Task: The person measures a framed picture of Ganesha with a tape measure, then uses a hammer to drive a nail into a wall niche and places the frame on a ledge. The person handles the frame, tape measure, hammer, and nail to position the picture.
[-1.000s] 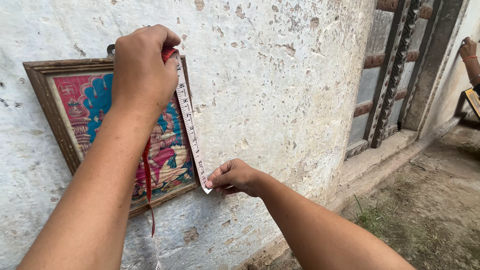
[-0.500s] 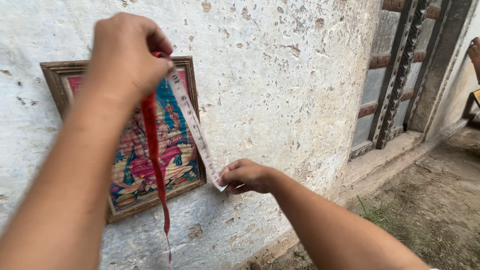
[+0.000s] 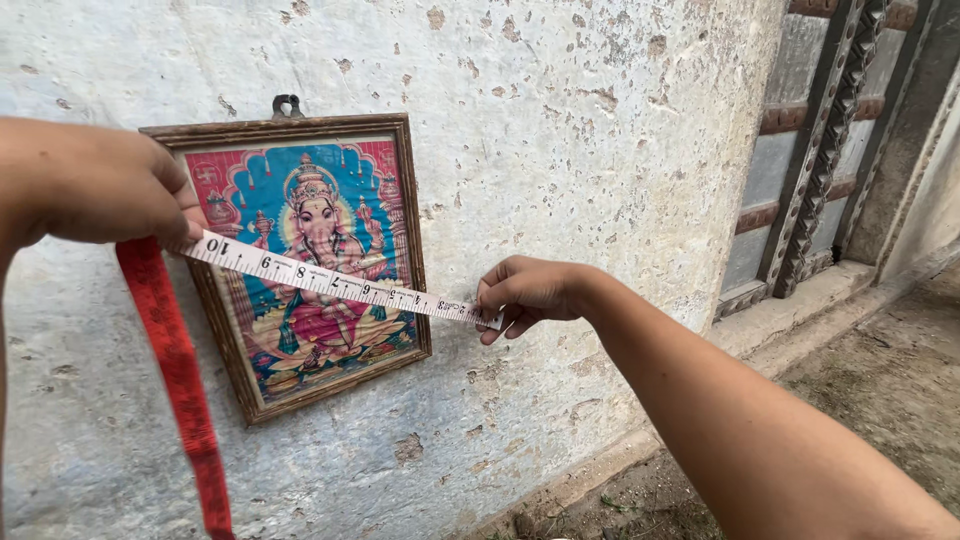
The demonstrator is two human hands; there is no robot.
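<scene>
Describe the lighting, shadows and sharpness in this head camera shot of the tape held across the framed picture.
Head view: soft, even daylight, no glare on the framed picture; only faint shadows under the measuring tape and right hand; the left hand looms large and slightly soft at the frame edge; wall texture is sharp.

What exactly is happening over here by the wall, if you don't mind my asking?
A person is stretching a white measuring tape across a framed picture that hangs on a rough plastered wall. The left hand pinches the tape near the frame's left edge, where its red side hangs down. The right hand pins the tape's end against the wall, just right of the frame. The tape slants slightly downward to the right.
</scene>
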